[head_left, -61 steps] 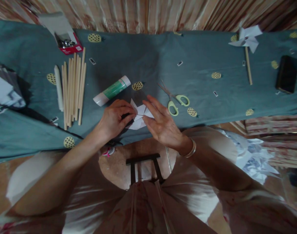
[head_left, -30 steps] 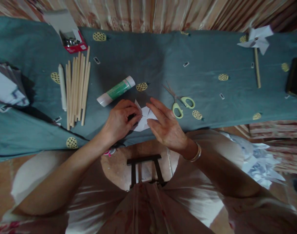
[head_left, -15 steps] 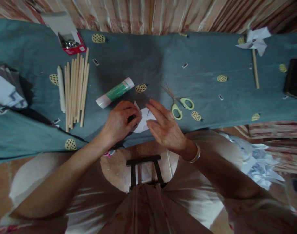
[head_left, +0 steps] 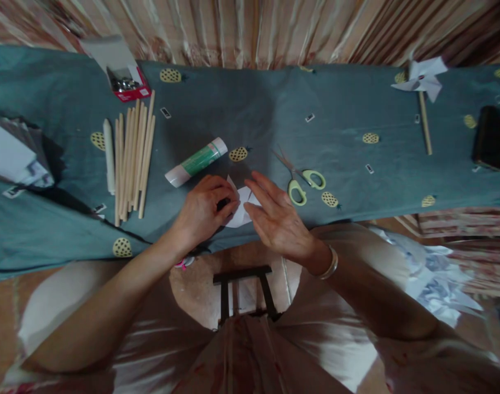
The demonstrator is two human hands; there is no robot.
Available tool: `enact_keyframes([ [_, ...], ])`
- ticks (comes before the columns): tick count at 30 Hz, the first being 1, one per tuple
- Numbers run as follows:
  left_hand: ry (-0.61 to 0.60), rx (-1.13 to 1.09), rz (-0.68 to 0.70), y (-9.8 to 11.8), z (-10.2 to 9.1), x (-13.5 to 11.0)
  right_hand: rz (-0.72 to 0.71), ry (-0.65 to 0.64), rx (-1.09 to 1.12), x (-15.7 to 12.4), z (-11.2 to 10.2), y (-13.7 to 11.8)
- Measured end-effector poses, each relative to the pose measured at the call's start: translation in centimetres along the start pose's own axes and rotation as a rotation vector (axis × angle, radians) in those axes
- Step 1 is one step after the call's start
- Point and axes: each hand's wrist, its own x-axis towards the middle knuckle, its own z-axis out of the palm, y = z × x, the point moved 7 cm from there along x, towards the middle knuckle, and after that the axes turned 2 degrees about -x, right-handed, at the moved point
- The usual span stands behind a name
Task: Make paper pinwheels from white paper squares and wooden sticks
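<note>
Between my hands a small piece of white paper (head_left: 238, 220) lies at the front of the table, cut and partly folded, with one pointed corner standing up. My left hand (head_left: 204, 210) is closed in a pinch on its left side. Over the right side, my right hand (head_left: 279, 223) has its fingers stretched out and apart, with fingertips and thumb at the paper's edge. Green-handled scissors (head_left: 296, 178) lie just beyond my right hand, blades spread. A green and white glue stick (head_left: 197, 161) rests beyond my left hand.
Several wooden sticks (head_left: 133, 158) lie at left, below a red box of metal pieces (head_left: 131, 90). A paper stack (head_left: 12, 150) is at far left. A paper pinwheel on a stick (head_left: 424, 82) and a dark phone-like object (head_left: 491, 137) lie right. Crumpled paper scraps (head_left: 442, 284) are below.
The view has shifted slightly, so the table things appear a little lower. My hands keep nearly the same hold and place at the paper.
</note>
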Motion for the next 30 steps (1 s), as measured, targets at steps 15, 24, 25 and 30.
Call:
enact_keyframes([
  [15,0.183,-0.237,-0.244,-1.4,-2.1,-1.7,-0.05,-0.03,0.031,0.3,0.1,0.0],
  [24,0.538,-1.105,-0.608,0.3,0.5,-9.2,0.043,0.033,0.107,1.0,0.5,1.1],
  [25,0.539,-1.21,-0.648,0.8,1.3,-9.7,0.062,0.049,0.127,1.0,0.4,1.4],
  [30,0.488,-1.509,-0.743,2.7,3.6,-8.2,0.133,0.084,0.214,1.1,0.3,2.3],
])
